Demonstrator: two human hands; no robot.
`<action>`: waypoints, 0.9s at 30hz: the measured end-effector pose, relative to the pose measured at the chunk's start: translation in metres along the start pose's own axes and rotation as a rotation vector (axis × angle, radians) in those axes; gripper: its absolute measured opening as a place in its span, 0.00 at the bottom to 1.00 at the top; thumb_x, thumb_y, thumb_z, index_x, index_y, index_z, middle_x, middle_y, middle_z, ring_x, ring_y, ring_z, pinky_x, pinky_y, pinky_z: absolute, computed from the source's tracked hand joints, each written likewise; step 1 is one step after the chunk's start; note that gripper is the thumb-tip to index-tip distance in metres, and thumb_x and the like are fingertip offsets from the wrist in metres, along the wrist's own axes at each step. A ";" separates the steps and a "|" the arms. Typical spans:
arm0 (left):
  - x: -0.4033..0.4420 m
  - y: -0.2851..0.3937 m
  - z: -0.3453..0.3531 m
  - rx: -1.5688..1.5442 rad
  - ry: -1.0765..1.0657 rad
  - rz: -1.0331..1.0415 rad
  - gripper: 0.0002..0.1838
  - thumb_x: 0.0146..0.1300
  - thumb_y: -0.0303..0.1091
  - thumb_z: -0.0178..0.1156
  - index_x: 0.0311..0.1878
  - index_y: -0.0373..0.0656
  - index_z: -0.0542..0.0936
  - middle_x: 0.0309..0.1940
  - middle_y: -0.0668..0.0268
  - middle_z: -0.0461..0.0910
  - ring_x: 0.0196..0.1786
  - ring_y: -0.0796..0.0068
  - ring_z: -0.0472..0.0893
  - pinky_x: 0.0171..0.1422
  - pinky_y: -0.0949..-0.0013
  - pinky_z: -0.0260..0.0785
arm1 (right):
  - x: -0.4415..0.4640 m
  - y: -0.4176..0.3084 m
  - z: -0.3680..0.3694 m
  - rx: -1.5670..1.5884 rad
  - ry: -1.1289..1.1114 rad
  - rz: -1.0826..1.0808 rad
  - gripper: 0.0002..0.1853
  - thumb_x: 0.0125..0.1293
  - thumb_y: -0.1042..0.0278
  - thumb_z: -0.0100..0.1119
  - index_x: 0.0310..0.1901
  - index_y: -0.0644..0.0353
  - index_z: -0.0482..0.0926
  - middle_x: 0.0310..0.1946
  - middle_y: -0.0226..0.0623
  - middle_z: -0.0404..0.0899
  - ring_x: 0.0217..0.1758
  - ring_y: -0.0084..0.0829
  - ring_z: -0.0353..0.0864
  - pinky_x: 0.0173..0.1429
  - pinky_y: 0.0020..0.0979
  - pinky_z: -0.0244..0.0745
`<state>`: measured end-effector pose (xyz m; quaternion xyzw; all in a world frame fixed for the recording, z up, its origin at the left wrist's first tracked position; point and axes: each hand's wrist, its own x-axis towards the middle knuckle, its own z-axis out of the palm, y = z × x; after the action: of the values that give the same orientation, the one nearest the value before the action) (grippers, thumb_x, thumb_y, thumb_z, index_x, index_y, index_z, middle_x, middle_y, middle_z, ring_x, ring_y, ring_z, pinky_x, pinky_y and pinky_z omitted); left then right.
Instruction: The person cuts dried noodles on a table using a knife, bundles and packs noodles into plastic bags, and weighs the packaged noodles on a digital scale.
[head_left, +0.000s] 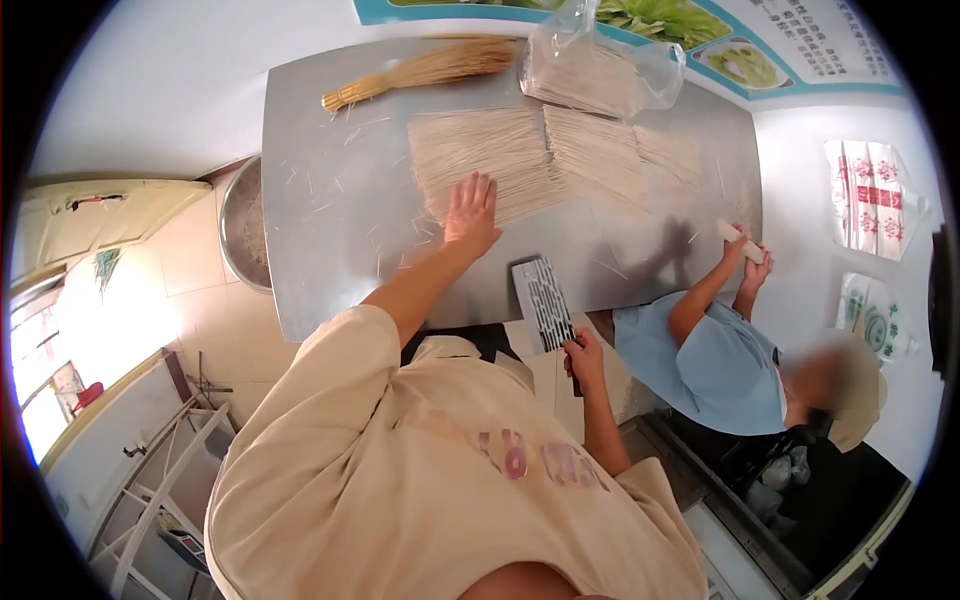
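Observation:
My left hand (472, 212) lies flat with its fingers stretched on the lower edge of a wide layer of thin dry noodles (480, 150). In my right hand (585, 360) is the dark handle of a broad cleaver (543, 300), whose patterned blade reaches over the front edge of the metal table (340, 230). More noodle sheets (595, 150) lie to the right of the first layer. Behind them, an open clear plastic bag (585, 75) holds noodles.
A straw brush (430, 70) lies at the table's back left. At the right, a co-worker in a blue shirt (700, 365) holds a pale bundle (740, 242) over the table. A round metal basin (243, 225) stands left, and packets (868, 195) hang on the wall.

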<state>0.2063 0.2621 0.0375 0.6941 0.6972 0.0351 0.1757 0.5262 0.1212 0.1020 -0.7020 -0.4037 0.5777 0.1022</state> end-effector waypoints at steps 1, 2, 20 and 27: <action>0.004 -0.002 0.003 0.080 -0.005 0.021 0.54 0.58 0.60 0.67 0.78 0.38 0.55 0.79 0.57 0.54 0.83 0.57 0.48 0.83 0.47 0.43 | 0.004 0.005 -0.004 0.111 0.035 0.024 0.02 0.66 0.73 0.56 0.39 0.58 0.74 0.26 0.32 0.76 0.17 0.25 0.75 0.19 0.30 0.66; 0.005 -0.005 0.006 0.162 -0.016 0.044 0.55 0.59 0.62 0.65 0.79 0.38 0.54 0.80 0.56 0.53 0.83 0.57 0.47 0.82 0.44 0.43 | 0.005 0.012 -0.005 0.224 0.069 0.052 0.03 0.68 0.73 0.54 0.35 0.56 0.71 0.23 0.30 0.72 0.15 0.24 0.73 0.16 0.29 0.64; 0.083 -0.062 -0.022 0.379 -0.011 -0.028 0.18 0.61 0.32 0.60 0.55 0.40 0.77 0.52 0.62 0.78 0.59 0.66 0.77 0.55 0.63 0.75 | 0.151 -0.118 0.065 0.662 -0.432 0.082 0.11 0.75 0.66 0.54 0.54 0.59 0.75 0.38 0.40 0.84 0.35 0.32 0.86 0.33 0.34 0.82; 0.102 -0.073 -0.032 0.357 -0.003 0.011 0.15 0.60 0.30 0.61 0.50 0.40 0.78 0.47 0.59 0.82 0.53 0.63 0.83 0.54 0.62 0.77 | 0.155 -0.074 0.035 0.394 -0.179 0.037 0.12 0.72 0.64 0.61 0.50 0.60 0.79 0.39 0.39 0.85 0.39 0.34 0.86 0.38 0.37 0.83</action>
<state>0.1294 0.3654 0.0255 0.7181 0.6884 -0.0893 0.0507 0.4623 0.2646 0.0231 -0.6217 -0.2778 0.7071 0.1907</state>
